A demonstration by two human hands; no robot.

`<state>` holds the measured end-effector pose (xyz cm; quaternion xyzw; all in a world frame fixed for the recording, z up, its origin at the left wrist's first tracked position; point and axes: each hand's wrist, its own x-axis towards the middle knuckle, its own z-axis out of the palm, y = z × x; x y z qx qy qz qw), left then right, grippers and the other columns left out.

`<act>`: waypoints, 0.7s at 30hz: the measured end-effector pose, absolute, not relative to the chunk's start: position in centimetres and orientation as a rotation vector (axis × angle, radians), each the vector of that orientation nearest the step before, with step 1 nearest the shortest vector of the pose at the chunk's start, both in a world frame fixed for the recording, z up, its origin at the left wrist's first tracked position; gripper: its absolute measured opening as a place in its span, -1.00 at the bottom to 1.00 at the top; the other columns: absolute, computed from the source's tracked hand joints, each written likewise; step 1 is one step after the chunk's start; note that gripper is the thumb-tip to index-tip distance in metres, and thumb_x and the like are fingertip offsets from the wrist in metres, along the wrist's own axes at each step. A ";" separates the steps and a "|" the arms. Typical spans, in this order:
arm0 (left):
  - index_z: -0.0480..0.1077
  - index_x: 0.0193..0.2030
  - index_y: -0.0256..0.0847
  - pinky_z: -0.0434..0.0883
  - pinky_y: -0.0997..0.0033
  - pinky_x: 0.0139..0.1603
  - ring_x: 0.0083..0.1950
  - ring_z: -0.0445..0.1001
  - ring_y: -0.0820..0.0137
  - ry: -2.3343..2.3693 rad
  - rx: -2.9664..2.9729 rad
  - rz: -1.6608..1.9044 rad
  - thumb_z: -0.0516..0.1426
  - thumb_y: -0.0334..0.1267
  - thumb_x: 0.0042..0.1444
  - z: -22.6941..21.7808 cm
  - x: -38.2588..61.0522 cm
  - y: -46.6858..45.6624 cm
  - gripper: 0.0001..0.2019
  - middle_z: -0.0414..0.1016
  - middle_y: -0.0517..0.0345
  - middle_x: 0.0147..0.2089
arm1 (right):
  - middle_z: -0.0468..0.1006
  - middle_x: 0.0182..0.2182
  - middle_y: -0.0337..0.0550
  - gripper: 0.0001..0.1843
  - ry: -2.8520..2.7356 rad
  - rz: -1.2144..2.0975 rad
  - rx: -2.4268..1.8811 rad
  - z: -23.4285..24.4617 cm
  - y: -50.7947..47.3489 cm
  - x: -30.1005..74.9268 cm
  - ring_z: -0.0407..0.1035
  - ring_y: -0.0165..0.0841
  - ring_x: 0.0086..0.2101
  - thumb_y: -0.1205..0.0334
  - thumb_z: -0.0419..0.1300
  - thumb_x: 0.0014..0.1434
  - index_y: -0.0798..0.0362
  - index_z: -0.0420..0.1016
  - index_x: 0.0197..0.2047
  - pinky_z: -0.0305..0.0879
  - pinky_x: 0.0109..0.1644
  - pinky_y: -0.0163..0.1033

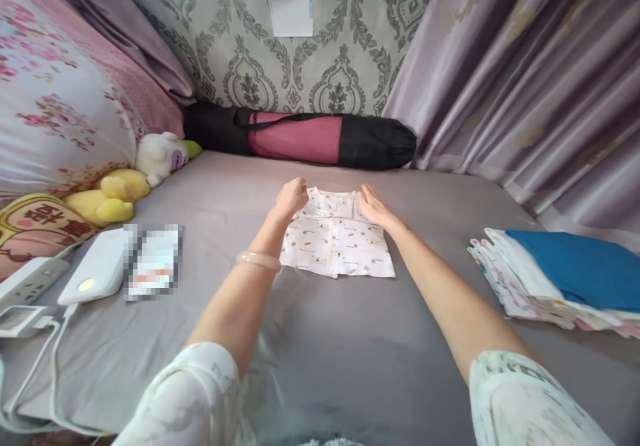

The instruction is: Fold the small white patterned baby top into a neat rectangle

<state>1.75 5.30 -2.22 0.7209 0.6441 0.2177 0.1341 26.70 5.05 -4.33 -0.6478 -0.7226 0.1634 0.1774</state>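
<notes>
A small white baby shirt [333, 239] with a tiny scattered print lies spread on the grey sheet, its neckline away from me and a seam running down its middle. My left hand [293, 197] is closed at the shirt's upper left shoulder, its fingertips mostly turned out of sight. At the upper right shoulder, my right hand [373, 204] lies with fingers stretched out along the fabric. The hem faces me, and the sleeves are not seen spread out at the sides.
Folded clothes [575, 273] are stacked at the right, blue on top. A black and pink rolled bag [295, 138] lies along the wall. Leftward are a power bank [100, 266], a blurred-out item [154, 263], a power strip [30, 283], cables and plush toys [117, 189].
</notes>
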 end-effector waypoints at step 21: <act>-0.16 0.43 -0.37 -0.24 0.03 0.41 0.47 -0.27 0.19 1.476 2.685 0.086 -0.31 0.06 0.33 -5.5 1.6 -1.6 -0.33 -0.20 -0.13 0.47 | -0.17 0.40 -0.04 -0.37 -2.512 0.095 -1.632 -5.5 -4.0 26.5 -0.32 -0.17 0.35 0.02 -0.31 0.36 0.07 -0.07 0.41 -0.33 0.38 0.11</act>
